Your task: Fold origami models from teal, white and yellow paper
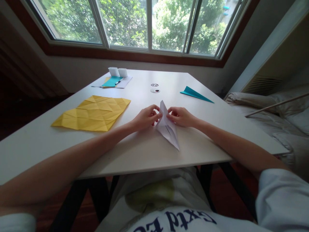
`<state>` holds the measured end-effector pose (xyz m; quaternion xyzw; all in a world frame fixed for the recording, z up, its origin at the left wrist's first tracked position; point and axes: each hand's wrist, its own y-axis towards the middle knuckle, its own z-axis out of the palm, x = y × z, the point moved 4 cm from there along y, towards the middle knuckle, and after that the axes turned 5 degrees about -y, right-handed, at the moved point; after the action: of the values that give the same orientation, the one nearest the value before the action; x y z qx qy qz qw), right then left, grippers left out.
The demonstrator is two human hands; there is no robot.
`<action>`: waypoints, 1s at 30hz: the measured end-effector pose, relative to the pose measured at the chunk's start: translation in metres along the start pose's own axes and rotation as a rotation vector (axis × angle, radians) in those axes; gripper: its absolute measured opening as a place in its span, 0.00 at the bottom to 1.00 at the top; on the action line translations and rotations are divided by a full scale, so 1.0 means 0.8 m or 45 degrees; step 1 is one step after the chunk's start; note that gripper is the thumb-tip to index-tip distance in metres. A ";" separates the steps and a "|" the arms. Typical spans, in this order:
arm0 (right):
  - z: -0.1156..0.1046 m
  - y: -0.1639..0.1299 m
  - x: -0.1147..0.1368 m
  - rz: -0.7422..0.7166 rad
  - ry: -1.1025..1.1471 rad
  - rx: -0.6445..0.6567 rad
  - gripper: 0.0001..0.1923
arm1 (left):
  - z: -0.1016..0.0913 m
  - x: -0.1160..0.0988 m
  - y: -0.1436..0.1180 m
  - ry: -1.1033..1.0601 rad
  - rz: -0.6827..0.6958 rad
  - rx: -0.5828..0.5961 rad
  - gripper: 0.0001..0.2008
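Observation:
A white folded paper (167, 131) with pointed ends lies at the near middle of the table, its far tip raised between my hands. On its left edge my left hand (146, 118) pinches the paper between thumb and fingers. My right hand (181, 116) grips the opposite edge, with the fingers curled. A dark slit or line shows down the middle of the paper's near half. To the left of my left hand lies a yellow creased sheet (93, 113), spread out and slightly raised along its folds.
A teal folded paper plane (196, 94) rests on the right of the white table (135, 158). Two small round pieces (154, 91) lie at the centre. At the back left are stacked papers (112, 81), a pen (119, 81) and two white boxes (117, 72).

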<state>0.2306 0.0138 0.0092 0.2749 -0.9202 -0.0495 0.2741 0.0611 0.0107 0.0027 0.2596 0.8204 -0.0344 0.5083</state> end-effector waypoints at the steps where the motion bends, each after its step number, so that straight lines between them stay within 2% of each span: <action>1: -0.001 0.000 0.000 0.006 -0.014 -0.012 0.10 | 0.001 -0.002 -0.001 0.021 0.009 0.011 0.12; 6: -0.005 0.000 0.001 0.036 -0.041 -0.062 0.11 | 0.003 -0.008 -0.002 0.064 0.078 0.037 0.14; 12: -0.007 -0.001 0.004 0.055 -0.078 -0.098 0.11 | 0.001 -0.017 -0.005 0.085 0.079 0.044 0.18; 19: -0.009 -0.001 0.003 0.101 -0.085 -0.141 0.10 | -0.003 -0.020 -0.007 0.201 0.061 -0.036 0.21; 26: -0.009 -0.001 -0.001 0.166 -0.088 -0.153 0.09 | -0.011 -0.011 -0.002 0.293 0.033 -0.175 0.15; 30: -0.011 -0.001 -0.003 0.195 -0.081 -0.146 0.09 | -0.012 -0.018 -0.004 0.381 0.188 -0.252 0.16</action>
<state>0.2371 0.0149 0.0156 0.1858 -0.9425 -0.0894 0.2630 0.0563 0.0053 0.0187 0.2700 0.8649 0.1230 0.4049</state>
